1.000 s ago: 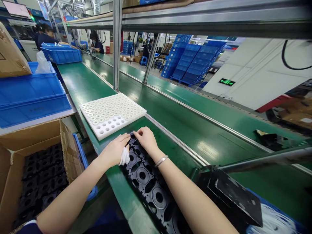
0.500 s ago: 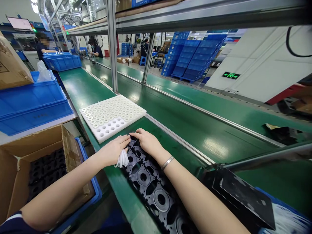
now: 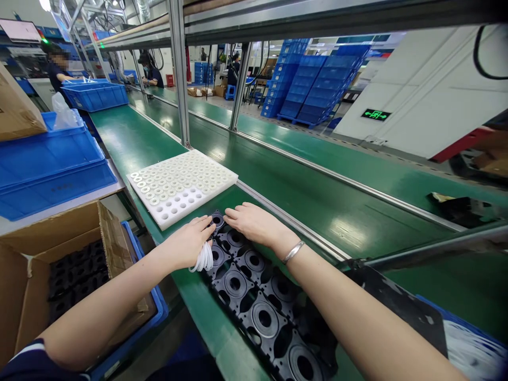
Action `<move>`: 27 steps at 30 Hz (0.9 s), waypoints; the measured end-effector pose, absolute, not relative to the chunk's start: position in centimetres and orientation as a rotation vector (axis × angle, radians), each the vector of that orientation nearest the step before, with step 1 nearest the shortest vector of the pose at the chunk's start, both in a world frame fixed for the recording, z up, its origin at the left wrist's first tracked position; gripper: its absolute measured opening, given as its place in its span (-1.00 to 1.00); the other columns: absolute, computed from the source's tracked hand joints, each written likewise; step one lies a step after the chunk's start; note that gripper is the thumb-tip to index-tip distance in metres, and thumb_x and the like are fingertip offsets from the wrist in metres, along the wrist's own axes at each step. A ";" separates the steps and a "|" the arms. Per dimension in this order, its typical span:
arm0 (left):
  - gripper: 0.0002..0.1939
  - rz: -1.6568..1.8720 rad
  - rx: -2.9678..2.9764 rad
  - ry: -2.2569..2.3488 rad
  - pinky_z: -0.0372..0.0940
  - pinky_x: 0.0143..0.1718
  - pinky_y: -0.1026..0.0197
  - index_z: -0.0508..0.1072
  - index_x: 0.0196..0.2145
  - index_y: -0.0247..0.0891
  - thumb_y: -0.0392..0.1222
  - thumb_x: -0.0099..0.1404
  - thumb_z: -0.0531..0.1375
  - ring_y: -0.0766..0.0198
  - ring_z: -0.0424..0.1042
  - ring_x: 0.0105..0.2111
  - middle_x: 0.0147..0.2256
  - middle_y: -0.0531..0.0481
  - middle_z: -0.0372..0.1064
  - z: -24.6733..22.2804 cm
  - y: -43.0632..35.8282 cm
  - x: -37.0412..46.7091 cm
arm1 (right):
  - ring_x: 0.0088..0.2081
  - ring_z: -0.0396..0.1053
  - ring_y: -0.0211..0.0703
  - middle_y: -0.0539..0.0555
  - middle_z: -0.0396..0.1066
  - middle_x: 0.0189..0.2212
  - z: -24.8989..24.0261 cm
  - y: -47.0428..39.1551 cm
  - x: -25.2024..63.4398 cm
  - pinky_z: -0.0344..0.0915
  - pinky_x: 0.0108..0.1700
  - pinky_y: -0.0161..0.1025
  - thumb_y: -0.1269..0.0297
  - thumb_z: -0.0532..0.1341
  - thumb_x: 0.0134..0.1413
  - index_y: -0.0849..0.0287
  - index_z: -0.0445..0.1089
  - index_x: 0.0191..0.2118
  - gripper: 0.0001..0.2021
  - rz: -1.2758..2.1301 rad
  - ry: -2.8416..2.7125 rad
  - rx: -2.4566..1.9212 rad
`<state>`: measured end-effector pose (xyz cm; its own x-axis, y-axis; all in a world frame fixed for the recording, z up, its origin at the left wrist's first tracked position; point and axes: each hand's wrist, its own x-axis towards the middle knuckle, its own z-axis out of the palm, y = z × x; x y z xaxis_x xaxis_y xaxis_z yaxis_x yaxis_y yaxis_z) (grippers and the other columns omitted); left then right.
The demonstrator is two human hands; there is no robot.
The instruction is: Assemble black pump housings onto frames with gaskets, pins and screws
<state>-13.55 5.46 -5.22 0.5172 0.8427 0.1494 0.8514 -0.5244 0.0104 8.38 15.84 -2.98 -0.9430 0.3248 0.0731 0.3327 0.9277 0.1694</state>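
Two rows of black round-holed parts (image 3: 263, 317) lie on the green bench, running from the near edge toward a white foam tray. My left hand (image 3: 192, 241) holds a bundle of white rings (image 3: 203, 258) under its palm, its fingertips at the left side of the farthest black part (image 3: 217, 219). My right hand (image 3: 248, 222) is at that part's right side, fingers bent together; whether they pinch anything is hidden. The white foam tray (image 3: 174, 214) beyond my hands bears many pale rings, with bare holes along its near edge.
At the left stand a cardboard box (image 3: 113, 238) of black parts and stacked blue bins (image 3: 51, 159). A metal post (image 3: 180, 79) rises behind the tray. A black box (image 3: 397, 301) and white strands (image 3: 470, 344) sit at the right. People work farther off.
My right hand has moved right, away from my left hand, uncovering the farthest black part and more of the right row. My left hand has barely moved. The camera view has shifted slightly.
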 end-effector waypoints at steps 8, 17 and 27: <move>-0.52 -0.138 -2.662 -1.496 0.17 0.29 -0.09 0.32 0.25 -0.47 -0.19 0.49 -0.02 -0.12 0.20 0.31 0.29 -0.39 0.20 -5.1 5.3 -13.4 | -0.33 0.32 -0.23 0.16 0.37 -0.05 -4.4 14.8 8.3 0.18 -0.26 -0.20 0.44 0.01 0.40 0.22 0.47 -0.15 -0.73 -0.164 -2.901 -0.627; -0.54 -0.361 -2.706 -1.567 0.22 0.27 -0.10 0.37 0.20 -0.46 -0.30 0.38 0.06 -0.11 0.23 0.28 0.25 -0.41 0.25 -5.6 5.7 -13.7 | -0.01 0.35 -0.01 0.24 0.36 -0.02 -4.4 12.4 8.3 0.34 0.04 -0.06 0.52 0.05 0.27 0.21 0.44 0.07 -0.65 0.305 -2.406 -0.850; -0.78 -1.296 -2.794 -1.597 0.44 -0.12 0.11 0.50 -0.07 -0.29 -0.22 0.38 0.16 0.12 0.53 -0.18 -0.19 -0.14 0.53 -2.8 3.9 -12.2 | -0.37 0.33 -0.22 0.00 0.41 -0.41 -1.8 6.6 8.0 0.27 -0.28 -0.27 0.07 0.28 0.17 0.16 0.45 -0.36 -0.75 1.375 -2.040 -0.833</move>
<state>-12.16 3.86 -2.84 0.3160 0.8418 0.4376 0.6013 -0.5345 0.5939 8.00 6.61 -1.77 -0.6645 0.7417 0.0915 0.1936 0.2891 -0.9375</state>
